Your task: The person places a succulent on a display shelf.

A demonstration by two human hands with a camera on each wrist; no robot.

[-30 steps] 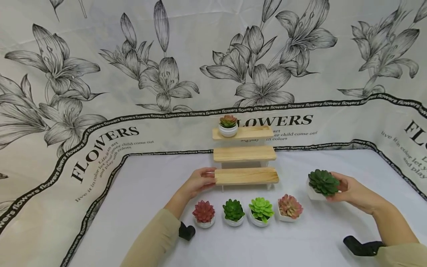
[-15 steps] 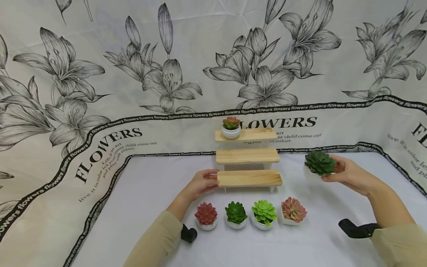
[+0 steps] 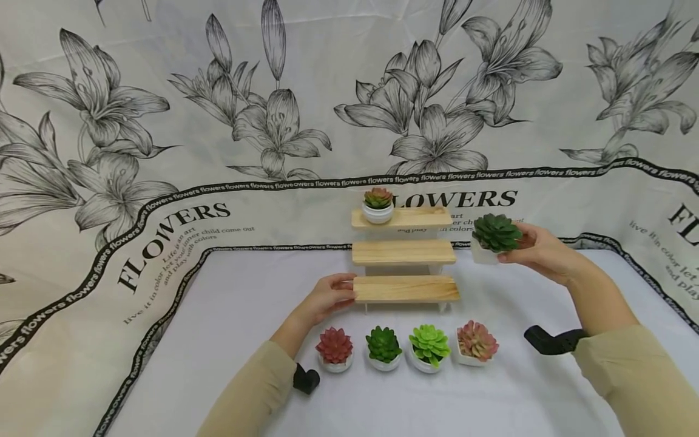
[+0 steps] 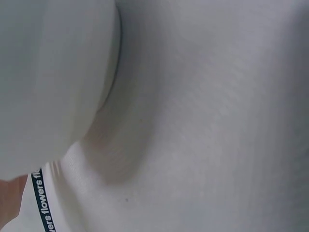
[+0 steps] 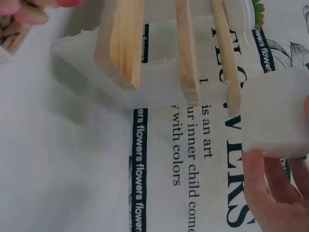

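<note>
In the head view my right hand (image 3: 537,249) grips a dark green potted succulent (image 3: 496,233) by its square white pot, raised to the right of the three-step wooden shelf (image 3: 404,252). The right wrist view shows the white pot (image 5: 275,113) with fingertips (image 5: 258,174) against it, beside the end of the top board. My left hand (image 3: 327,297) holds the left end of the lowest board, fingers at its edge. On the top step, at the left, stands a red-green succulent (image 3: 378,205) in a round white pot. A white rounded surface (image 4: 48,82) fills the left wrist view's corner.
A row of potted succulents stands before the shelf: dark red (image 3: 335,349), green (image 3: 383,348), bright green (image 3: 429,346) and pink (image 3: 476,343). A white cloth (image 3: 437,406) covers the table. Behind hangs a flower-printed backdrop (image 3: 306,206).
My right hand has carried the dark green succulent up and to the left, closer to the shelf's right end. The left hand has stayed at the lowest board.
</note>
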